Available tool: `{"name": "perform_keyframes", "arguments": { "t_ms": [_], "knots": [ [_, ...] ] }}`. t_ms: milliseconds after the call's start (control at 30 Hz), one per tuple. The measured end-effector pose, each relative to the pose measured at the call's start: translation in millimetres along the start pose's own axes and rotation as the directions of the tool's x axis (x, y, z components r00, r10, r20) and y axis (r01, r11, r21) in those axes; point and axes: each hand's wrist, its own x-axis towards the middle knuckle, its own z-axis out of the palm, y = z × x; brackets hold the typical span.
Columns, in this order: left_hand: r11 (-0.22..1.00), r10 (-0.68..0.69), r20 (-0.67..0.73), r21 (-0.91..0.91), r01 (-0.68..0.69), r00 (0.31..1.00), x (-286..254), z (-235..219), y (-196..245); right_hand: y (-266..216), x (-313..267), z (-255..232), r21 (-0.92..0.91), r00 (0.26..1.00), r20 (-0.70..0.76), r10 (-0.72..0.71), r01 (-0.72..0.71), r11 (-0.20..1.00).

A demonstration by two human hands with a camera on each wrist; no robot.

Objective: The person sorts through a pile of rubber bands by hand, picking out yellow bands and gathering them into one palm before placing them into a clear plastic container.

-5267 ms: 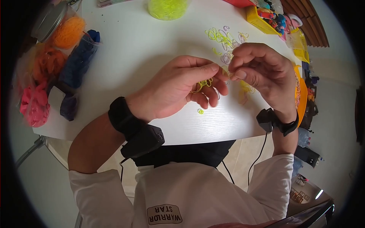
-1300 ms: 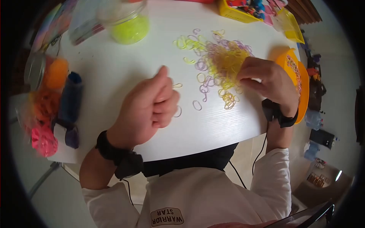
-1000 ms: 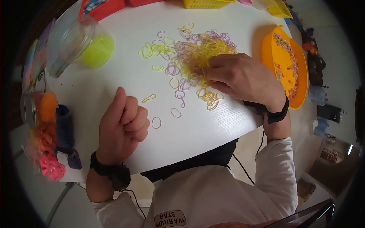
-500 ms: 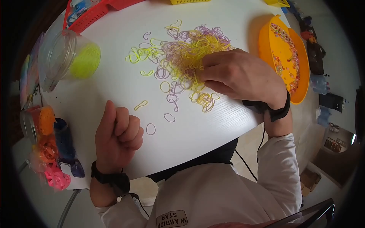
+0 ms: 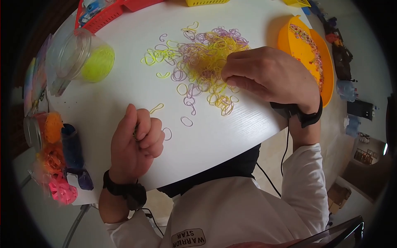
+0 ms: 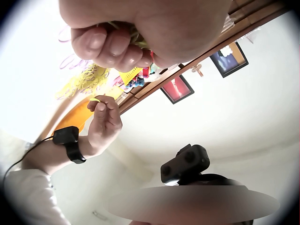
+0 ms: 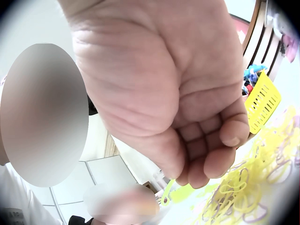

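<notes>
My left hand (image 5: 136, 140) is held over the left part of the table, its fingers curled round several yellow-green rubber bands (image 6: 135, 36) that peek out in the left wrist view. Over the right edge of a loose pile of yellow and lilac rubber bands (image 5: 206, 53) is my right hand (image 5: 269, 76), thumb and fingertips together. Between those fingertips it pinches one yellow rubber band (image 6: 95, 100), seen in the left wrist view. Several single bands, among them a lilac loop (image 5: 186, 121), lie between the pile and my left hand.
A clear jar (image 5: 78, 43) with neon yellow bands lies at the left. Bagged orange bands (image 5: 53, 128), a dark blue bag (image 5: 72, 149) and pink bands (image 5: 63, 190) line the left edge. An orange tray (image 5: 304, 53) of beads stands right; a red basket (image 5: 101, 22) stands behind.
The hands, close together at first, have parted. My right hand reached into the pile and has just drawn back slightly right with a band. The left fingers have curled in; the head view has shifted.
</notes>
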Motion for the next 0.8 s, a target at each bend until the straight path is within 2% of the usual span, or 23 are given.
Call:
{"name": "perform_keyframes", "arguments": {
  "t_ms": [33,333,433,633,733,767,800],
  "knots": [
    [1.0,0.002,0.0,0.001,-0.002,1.0,0,1,-1,-4,0,-2,-0.021,0.999,0.015,0.03,-0.03,0.999],
    [0.999,0.02,-0.051,0.033,-0.019,0.999,0,9,1,-37,14,-27,-0.204,0.998,0.001,-0.058,0.057,0.977],
    [0.999,-0.008,-0.113,0.033,0.012,0.994,-2,16,1,-50,20,-31,-0.158,0.994,0.021,-0.105,0.107,0.982],
    [0.996,-0.072,-0.04,0.043,0.074,0.997,0,14,-3,-65,46,-6,-0.052,0.939,-0.01,-0.344,0.343,0.938],
    [0.994,-0.102,-0.01,0.031,0.102,0.995,1,16,-1,-73,61,9,-0.063,0.92,0.085,-0.383,0.389,0.919],
    [0.99,-0.129,-0.082,0.037,0.133,0.988,1,22,2,-72,66,17,-0.063,0.913,0.107,-0.394,0.402,0.914],
    [0.99,-0.142,-0.056,0.016,0.143,0.988,1,18,1,-71,68,23,-0.048,0.913,0.103,-0.394,0.4,0.915]
  ]
}}
